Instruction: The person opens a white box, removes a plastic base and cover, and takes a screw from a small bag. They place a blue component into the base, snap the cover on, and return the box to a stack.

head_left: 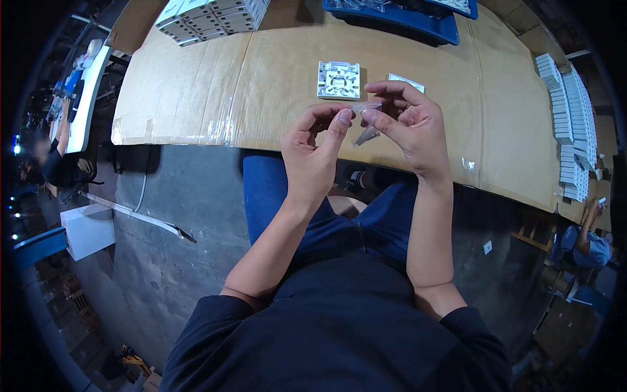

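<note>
A small clear plastic bag hangs between my two hands, just above the near edge of the table. My left hand pinches one end of its top edge between thumb and forefinger. Thumb and fingers of my right hand are closed on the other end. What the bag contains is too small to make out. Just beyond my left fingertips lies a square white plastic part with a moulded, recessed face. A second white piece lies behind my right hand, which partly covers it.
Cardboard covers the table. White boxed units are stacked at the far left, blue trays of small bagged parts stand at the back, and rows of white parts line the right edge. Other people sit at far left and far right.
</note>
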The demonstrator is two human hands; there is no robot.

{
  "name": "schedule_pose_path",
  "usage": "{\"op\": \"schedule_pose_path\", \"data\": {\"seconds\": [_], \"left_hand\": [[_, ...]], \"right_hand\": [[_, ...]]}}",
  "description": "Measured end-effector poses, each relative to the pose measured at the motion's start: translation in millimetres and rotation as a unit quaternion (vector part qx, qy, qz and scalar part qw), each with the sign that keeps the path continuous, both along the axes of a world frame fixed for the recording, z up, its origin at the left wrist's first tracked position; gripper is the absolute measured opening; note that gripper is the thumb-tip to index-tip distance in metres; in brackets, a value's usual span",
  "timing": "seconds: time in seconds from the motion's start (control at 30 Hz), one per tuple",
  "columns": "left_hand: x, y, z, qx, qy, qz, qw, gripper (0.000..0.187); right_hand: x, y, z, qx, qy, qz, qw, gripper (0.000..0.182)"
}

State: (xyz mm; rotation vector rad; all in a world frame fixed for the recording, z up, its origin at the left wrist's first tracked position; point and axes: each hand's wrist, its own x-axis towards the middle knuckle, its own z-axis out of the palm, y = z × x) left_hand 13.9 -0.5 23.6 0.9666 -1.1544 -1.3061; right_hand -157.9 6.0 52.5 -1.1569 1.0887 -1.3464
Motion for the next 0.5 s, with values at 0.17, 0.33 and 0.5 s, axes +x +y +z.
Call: {"op": "schedule_pose_path", "data": {"seconds": [0.17,0.33,0.5], "left_hand": [[1.7,-3.1,-3.8,-0.017,-0.011,0.005,1.0,0.018],[2.6,-4.8,-8.7,-0.032,-0.029,-0.004,0.999,0.019],[2.4,-6.4,-7.7,-0.02,-0.029,0.009,0.999,0.015]], "right_hand": [[-7.6,-5.8,-18.6,0.013,-0.045,0.02,0.999,0.019],[-8.4,-8.4,-22.6,0.018,-0.05,0.022,0.998,0.015],[-7.5,-9.1,-24.2,0.006,-0.053,0.021,0.998,0.013]]}}
